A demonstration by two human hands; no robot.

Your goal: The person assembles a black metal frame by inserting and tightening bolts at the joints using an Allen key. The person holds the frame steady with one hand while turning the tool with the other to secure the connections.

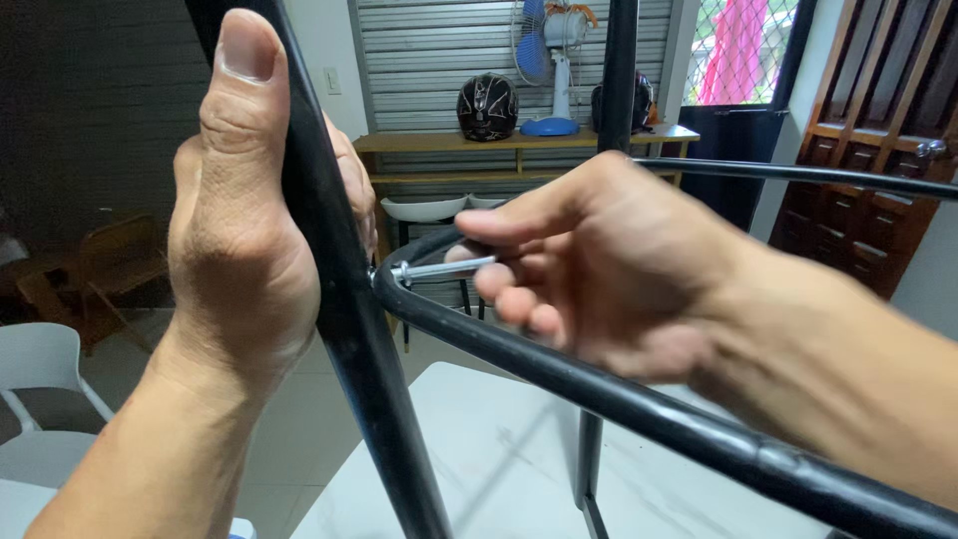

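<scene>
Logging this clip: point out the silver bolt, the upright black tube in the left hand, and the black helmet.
silver bolt (444, 269), head view, middle of its shank.
upright black tube (344, 309), head view, bare stretch below the left hand.
black helmet (487, 106), head view, centre of its shell.

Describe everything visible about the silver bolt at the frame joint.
The silver bolt looks like bright metal, a slim shaft lying nearly level. Its left end, with a small head or nut, meets the joint where the black leg tube and curved black tube join. The right hand pinches its other end between its fingers.
</scene>
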